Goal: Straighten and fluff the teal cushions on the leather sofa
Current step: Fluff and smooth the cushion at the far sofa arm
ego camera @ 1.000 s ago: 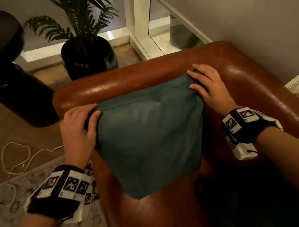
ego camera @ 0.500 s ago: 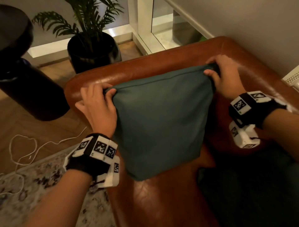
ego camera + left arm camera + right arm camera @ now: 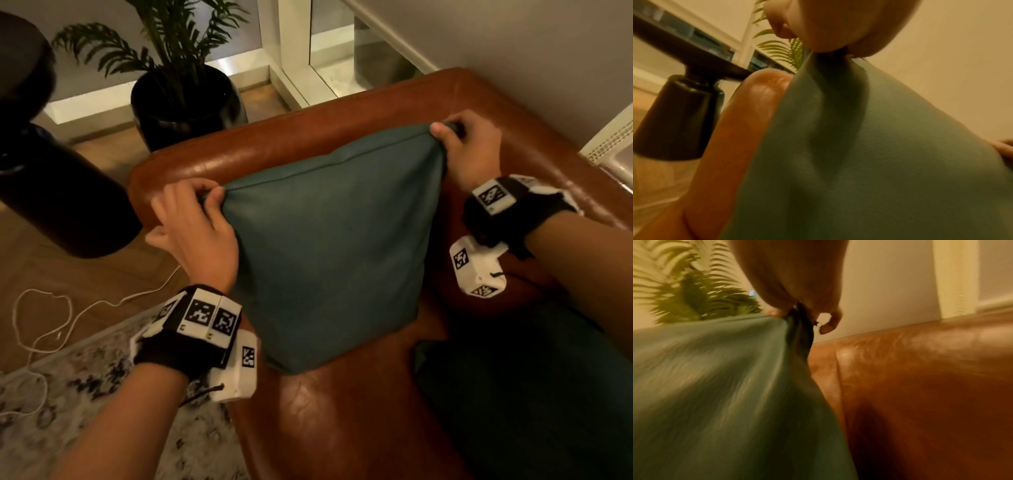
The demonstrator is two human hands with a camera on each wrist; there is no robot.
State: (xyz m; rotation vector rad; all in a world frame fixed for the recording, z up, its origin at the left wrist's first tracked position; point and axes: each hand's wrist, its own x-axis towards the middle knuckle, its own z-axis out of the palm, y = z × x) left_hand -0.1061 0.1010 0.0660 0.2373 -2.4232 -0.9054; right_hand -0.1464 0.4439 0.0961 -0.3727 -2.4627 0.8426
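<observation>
My left hand [image 3: 197, 226] pinches the top left corner of the teal cushion [image 3: 329, 240]. My right hand [image 3: 471, 154] pinches the top right corner, w/ the thumb in front. Both grips are tight on cloth; the wrist views show it bunched up under my fingers [image 3: 830, 322].

The cushion hangs down from my 2 hands. Its top edge runs between them, and the right end is higher and farther back than the left. The rest of it hangs below my grip, toward me. Its bottom corner rests on the seat of the leather sofa [image 3: 342, 411], in front of the sofa arm [image 3: 239, 154].

I think the next bit is a shake or a set-down vs the arm. For that the top edge needs to go level, so my left hand has to come up a bit. Another dark teal cushion [image 3: 513, 394] lies on the seat by my right arm, not done yet I guess.
</observation>
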